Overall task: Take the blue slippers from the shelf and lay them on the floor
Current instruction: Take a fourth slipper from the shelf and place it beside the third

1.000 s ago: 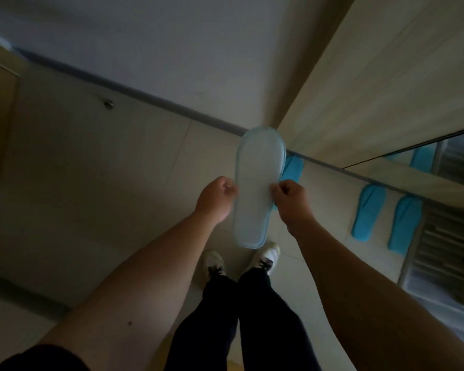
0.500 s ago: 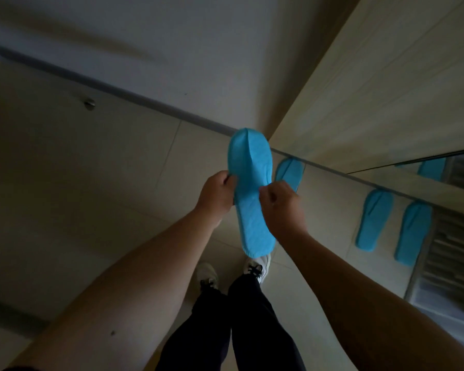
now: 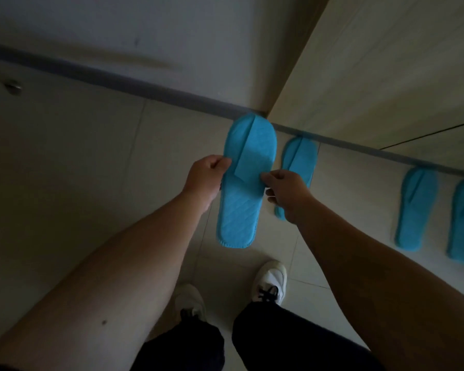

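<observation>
Now both hands grip 1 blue slipper [image 3: 241, 188] in mid-air above the floor [image 3: 91, 170]: left hand [image 3: 206, 180] and right hand [image 3: 287, 191] have fingers clamped on its side edges. Its mate [image 3: 298, 162] lies just beyond. Best lowered level, insole up, beside that mate, toes aligned.

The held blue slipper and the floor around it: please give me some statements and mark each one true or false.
1. Both hands grip the held slipper, the left hand and the right hand on opposite edges. True.
2. The held slipper shows its pale sole. False: its blue upper side with the strap faces the camera.
3. Another slipper lies on the floor just behind the right hand. True.
4. No other slippers lie further right. False: two more lie there.
5. The person is barefoot. False: white shoes are on.
</observation>
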Available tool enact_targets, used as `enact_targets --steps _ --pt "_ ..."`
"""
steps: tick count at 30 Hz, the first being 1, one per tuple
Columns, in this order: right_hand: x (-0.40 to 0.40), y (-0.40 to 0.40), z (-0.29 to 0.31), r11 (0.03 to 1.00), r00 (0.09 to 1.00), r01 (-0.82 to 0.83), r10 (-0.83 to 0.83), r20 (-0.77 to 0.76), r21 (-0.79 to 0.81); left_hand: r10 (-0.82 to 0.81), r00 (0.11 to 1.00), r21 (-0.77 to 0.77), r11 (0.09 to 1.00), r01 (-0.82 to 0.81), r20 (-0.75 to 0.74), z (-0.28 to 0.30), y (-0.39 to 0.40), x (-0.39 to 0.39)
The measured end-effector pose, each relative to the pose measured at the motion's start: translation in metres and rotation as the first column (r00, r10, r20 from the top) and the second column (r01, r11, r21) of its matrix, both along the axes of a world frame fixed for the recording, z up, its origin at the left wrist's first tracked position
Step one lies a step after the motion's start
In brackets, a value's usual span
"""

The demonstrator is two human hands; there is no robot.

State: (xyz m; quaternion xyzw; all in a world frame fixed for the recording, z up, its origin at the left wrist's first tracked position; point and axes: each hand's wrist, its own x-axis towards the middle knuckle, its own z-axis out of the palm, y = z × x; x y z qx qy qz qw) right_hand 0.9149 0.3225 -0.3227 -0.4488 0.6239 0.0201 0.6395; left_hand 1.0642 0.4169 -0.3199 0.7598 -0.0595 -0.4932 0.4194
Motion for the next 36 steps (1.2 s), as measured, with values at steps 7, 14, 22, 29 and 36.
enact_targets --steps 7,14,22,29,36 --pt "0.02 -0.005 -0.13 0.985 0.984 0.17 -0.171 -0.052 -0.02 -0.268 0.934 0.161 0.959 0.235 0.236 -0.137 -0.018 0.02" --pt "0.045 -0.025 -0.189 0.975 0.968 0.22 -0.222 -0.119 -0.024 -0.447 0.831 0.255 0.89 0.377 0.33 -0.198 -0.047 0.047" --pt "0.056 -0.044 -0.221 0.977 0.956 0.208 -0.215 -0.2 -0.058 -0.543 0.72 0.326 0.839 0.437 0.432 -0.216 -0.066 0.054" --pt "0.061 -0.047 -0.212 0.989 0.948 0.086 -0.118 -0.297 -0.118 -0.542 0.695 0.337 0.84 0.425 0.473 -0.222 -0.069 0.052" --pt "0.061 -0.048 -0.211 0.987 0.941 -0.011 -0.043 -0.334 -0.16 -0.58 0.671 0.383 0.813 0.439 0.462 -0.221 -0.073 0.052"
